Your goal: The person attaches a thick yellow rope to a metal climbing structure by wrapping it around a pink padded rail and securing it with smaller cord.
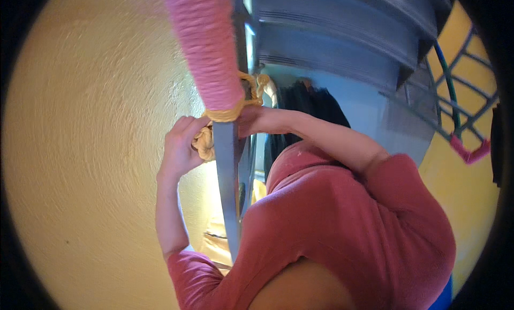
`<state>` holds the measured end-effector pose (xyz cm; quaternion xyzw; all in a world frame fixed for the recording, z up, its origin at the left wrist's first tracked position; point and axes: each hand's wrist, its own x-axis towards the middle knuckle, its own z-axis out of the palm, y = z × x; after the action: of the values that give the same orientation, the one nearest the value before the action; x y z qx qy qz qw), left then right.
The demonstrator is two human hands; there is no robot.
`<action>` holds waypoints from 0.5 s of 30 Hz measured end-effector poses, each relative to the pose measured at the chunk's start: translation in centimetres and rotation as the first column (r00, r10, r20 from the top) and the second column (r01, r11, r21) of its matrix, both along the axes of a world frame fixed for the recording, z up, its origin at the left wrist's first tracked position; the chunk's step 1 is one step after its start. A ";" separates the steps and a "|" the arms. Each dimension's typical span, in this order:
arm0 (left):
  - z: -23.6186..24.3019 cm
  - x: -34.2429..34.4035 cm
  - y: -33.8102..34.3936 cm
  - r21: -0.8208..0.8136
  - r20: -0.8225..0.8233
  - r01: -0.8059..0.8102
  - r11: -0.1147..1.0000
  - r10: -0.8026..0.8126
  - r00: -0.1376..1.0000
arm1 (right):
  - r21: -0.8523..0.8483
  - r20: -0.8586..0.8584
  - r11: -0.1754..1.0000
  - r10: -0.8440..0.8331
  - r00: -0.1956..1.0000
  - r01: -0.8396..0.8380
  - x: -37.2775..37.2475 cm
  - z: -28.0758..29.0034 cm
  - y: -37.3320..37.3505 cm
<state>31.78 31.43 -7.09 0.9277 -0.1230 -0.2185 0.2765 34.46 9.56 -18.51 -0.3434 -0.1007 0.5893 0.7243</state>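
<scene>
A grey metal rail [227,187] runs lengthwise in front of me. Thick pink cord [206,47] is wound closely around its far part. Where the pink ends, a few turns of yellow cord [225,115] go round the rail. On the rail's left side, my left hand [179,144] is closed on a bundle of yellow cord [203,143]. My right hand [262,120] reaches to the rail from the right, just beside the yellow turns; its fingers are hidden. A loose loop of yellow cord [261,86] hangs beyond that hand.
A textured yellow wall [101,149] stands close on the left. Grey stair steps [332,36] rise at the far right. Further right is a metal railing [455,85] with a pink-wrapped corner [470,151]. Dark cloth [313,103] shows beyond my right forearm.
</scene>
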 end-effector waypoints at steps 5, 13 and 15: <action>-0.5 0.3 0.7 -0.033 0.157 0.023 0.999 -0.017 0.987 | -0.334 0.318 0.859 -0.285 0.904 0.389 1.9 0.6 -4.5; -3.2 -2.5 0.8 -0.184 0.198 -0.109 0.977 0.145 0.969 | -0.346 0.519 0.841 -0.198 0.832 0.416 6.9 0.7 -2.6; -3.6 -3.6 0.5 -0.208 0.242 -0.136 0.969 0.186 0.952 | -0.287 0.544 0.929 -0.043 0.838 0.234 8.7 2.9 -1.9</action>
<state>28.14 31.94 -10.64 0.9248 -0.1020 -0.0590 0.3617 43.13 7.68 -15.65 -0.6190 -0.1665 0.4254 0.6389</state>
